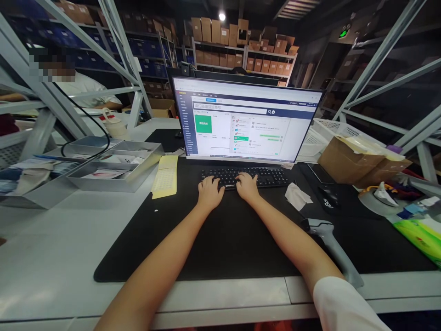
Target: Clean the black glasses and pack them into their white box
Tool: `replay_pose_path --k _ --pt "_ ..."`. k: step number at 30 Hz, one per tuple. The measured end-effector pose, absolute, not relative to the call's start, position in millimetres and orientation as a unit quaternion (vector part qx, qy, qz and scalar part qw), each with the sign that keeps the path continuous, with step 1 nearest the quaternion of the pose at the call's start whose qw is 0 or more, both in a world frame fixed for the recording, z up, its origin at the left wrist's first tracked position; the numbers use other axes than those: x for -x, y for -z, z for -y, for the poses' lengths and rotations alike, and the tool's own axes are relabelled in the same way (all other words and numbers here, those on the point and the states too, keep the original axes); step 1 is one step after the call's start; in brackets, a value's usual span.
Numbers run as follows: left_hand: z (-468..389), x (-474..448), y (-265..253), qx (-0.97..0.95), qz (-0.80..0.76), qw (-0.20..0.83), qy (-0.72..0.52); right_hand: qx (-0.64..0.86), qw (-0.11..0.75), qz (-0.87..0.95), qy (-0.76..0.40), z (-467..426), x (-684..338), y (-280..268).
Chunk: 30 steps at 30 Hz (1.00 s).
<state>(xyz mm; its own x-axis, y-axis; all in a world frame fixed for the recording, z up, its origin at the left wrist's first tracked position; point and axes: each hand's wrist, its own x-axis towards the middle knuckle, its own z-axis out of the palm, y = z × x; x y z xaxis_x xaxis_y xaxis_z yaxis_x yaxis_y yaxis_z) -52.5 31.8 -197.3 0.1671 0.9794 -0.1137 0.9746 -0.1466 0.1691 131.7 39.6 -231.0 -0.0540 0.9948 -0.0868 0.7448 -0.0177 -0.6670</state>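
Observation:
My left hand [210, 192] rests with fingers spread on the left part of a black keyboard [272, 176]. On the middle keys lies my right hand [247, 185], its fingers also apart, holding nothing. Behind the keyboard a lit monitor [213, 124] shows a web page with a search bar, a green square and a chat window. Both forearms cross a black desk mat [227, 243]. A grey barcode scanner [336, 248] lies beside my right forearm, and a crumpled tissue [297, 196] sits right of the keyboard. Yellow label sheets [165, 177] lie left of it.
Grey trays [113, 170] with papers stand on the left. To the right are a mouse [328, 197], a phone [320, 173], a cardboard box [351, 158], a tape roll [375, 201] and a green packet [420, 236]. Another person [89, 89] sits behind the metal frame at left.

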Motion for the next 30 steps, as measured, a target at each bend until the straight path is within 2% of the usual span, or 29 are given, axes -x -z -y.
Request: replay_pose_path --k 8,16,30 --pt "-31.6 54.4 198.8 -0.764 -0.637 0.097 -0.018 0.597 0.210 0.719 -0.287 -33.6 -124.7 224.6" --pt "-30.8 52.3 195.9 -0.764 -0.638 0.094 -0.023 0.600 0.162 0.724 -0.300 -32.8 -122.6 223.0" --pt "-31.7 52.3 195.0 -0.761 -0.642 0.093 -0.018 0.626 0.157 0.714 -0.270 -32.9 -121.9 231.1"
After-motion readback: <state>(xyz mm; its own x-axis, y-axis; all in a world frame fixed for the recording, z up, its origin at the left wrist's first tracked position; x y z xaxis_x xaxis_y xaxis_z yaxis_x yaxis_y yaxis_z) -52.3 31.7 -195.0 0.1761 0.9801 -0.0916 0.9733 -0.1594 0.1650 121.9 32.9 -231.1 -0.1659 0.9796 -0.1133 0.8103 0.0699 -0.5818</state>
